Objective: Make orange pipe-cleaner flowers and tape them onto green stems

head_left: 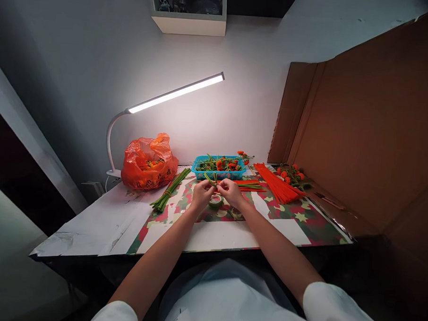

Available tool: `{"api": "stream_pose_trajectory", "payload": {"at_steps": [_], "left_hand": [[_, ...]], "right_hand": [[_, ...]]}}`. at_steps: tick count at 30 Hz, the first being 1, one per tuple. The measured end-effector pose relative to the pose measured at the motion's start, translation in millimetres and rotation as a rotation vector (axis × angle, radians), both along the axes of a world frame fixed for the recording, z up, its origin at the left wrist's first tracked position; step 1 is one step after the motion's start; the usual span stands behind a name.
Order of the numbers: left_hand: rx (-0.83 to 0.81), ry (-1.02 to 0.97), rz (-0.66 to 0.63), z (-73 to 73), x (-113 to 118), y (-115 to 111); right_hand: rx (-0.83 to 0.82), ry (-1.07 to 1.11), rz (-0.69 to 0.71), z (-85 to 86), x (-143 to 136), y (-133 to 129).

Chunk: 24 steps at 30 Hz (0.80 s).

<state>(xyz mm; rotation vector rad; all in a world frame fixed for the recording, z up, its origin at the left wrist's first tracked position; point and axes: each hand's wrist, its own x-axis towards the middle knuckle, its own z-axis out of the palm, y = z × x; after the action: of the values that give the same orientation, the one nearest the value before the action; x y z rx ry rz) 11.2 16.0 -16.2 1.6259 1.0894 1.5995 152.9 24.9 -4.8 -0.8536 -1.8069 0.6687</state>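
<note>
Both hands meet above the middle of the table. My left hand (202, 194) and my right hand (229, 191) are closed, fingertips together, on a thin green stem (210, 179) that bends up above them. Just below the fingers lies a roll of green tape (215, 201). Behind the hands stands a blue basket (218, 176) holding green stems and orange flowers. Orange-red and green sticks (250, 185) lie to the right of my right hand, partly hidden by it.
A bundle of green stems (170, 191) and an orange plastic bag (150, 165) are on the left. Red strips (279, 184) and orange flowers (290, 174) lie right. A lamp (176, 93) reaches over the table (90, 226); cardboard (364, 129) stands at right.
</note>
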Motion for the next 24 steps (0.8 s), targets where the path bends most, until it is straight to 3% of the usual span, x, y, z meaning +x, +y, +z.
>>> {"api": "stream_pose_trajectory", "payload": {"at_steps": [6,11,16,24], "left_hand": [[-0.083,-0.105,-0.11,6.8,-1.9,-1.8],[-0.126,-0.225,-0.101,9.4,0.4,-2.7],[-0.129,-0.284,-0.132,10.1,1.8,-4.3],[-0.207,-0.325,-0.198,8.0,4.8,-5.6]], "right_hand": [[0.142,-0.045,-0.012,-3.5,1.9,3.2],[0.263,-0.027,-0.076,-4.4,2.3,0.7],[0.271,0.068,-0.13,-5.7,0.3,-3.3],[0.396,0.113,-0.095,-8.0,-2.1,-4.0]]}}
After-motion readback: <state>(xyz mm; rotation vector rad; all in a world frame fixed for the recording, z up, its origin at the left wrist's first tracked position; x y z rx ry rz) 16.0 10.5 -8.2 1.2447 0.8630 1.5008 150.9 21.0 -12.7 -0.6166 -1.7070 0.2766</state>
